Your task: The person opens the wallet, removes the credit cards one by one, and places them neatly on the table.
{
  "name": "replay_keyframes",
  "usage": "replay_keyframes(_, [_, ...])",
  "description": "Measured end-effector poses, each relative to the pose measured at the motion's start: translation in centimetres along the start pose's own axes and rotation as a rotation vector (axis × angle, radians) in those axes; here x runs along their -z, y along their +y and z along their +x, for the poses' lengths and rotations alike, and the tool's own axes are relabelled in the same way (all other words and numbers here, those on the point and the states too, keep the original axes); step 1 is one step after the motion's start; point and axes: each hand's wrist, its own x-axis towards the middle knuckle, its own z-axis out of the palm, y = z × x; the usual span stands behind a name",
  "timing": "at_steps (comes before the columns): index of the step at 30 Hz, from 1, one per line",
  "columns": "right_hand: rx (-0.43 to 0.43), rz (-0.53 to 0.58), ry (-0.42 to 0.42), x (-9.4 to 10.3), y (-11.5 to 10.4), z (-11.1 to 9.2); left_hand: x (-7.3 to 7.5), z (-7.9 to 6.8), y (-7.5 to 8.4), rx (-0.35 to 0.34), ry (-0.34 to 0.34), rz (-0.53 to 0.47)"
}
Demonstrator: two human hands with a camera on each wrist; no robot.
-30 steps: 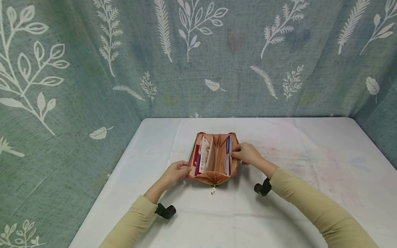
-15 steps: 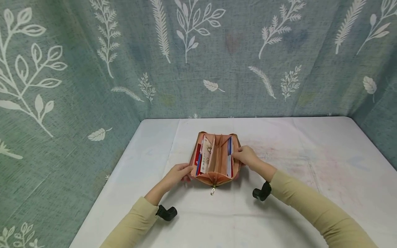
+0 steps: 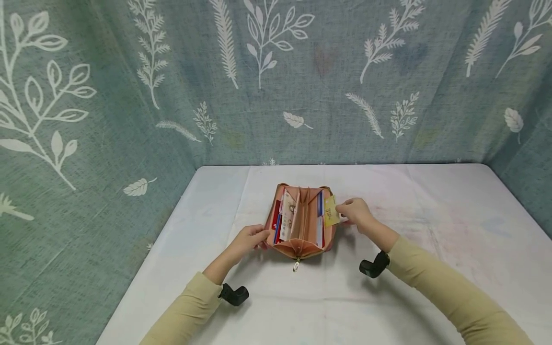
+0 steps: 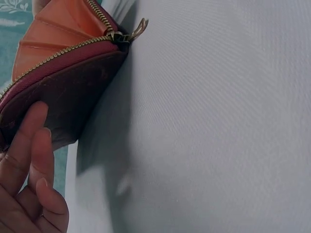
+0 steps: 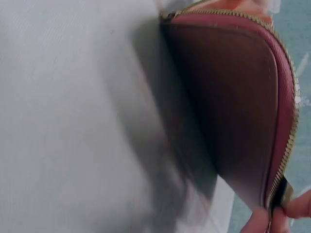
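Note:
An unzipped wallet point(image 3: 298, 247) stands spread on the white table, its peach lining and dividers facing up. At its left edge my left hand point(image 3: 246, 239) grips the side, thumb on top; in the left wrist view the fingers point(image 4: 36, 119) lie along the dark outer cover. My right hand point(image 3: 358, 214) pinches a yellow card point(image 3: 330, 212) that overlaps the wallet's right inner side. A red card point(image 3: 275, 215) and a printed cream paper point(image 3: 287, 216) sit in the left half. Blue and white cards point(image 3: 320, 225) fill slots on the right.
A gold zipper pull point(image 3: 296, 265) hangs at the wallet's near end. The white table point(image 3: 293, 306) is bordered by a green leaf-print curtain point(image 3: 327, 139) behind and at the sides. Black cameras are strapped on both wrists.
My right hand has moved to the right, and the yellow card now shows in its fingers over the wallet's right side. The left hand keeps its grip on the wallet.

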Motion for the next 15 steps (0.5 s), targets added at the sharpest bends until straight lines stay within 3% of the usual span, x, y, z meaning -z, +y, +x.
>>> replay_keyframes(6, [0.071, -0.117, -0.076, 0.56, 0.23, -0.23, -0.16, -0.07, 0.28, 0.000, -0.001, -0.008])
replay_keyframes(10, [0.104, -0.136, -0.083, 0.50, 0.23, -0.54, -0.13, -0.14, 0.33, 0.009, 0.005, -0.009])
replay_keyframes(15, [0.086, -0.118, -0.086, 0.36, 0.04, -0.73, -0.06, -0.04, 0.24, 0.005, 0.000, -0.010])
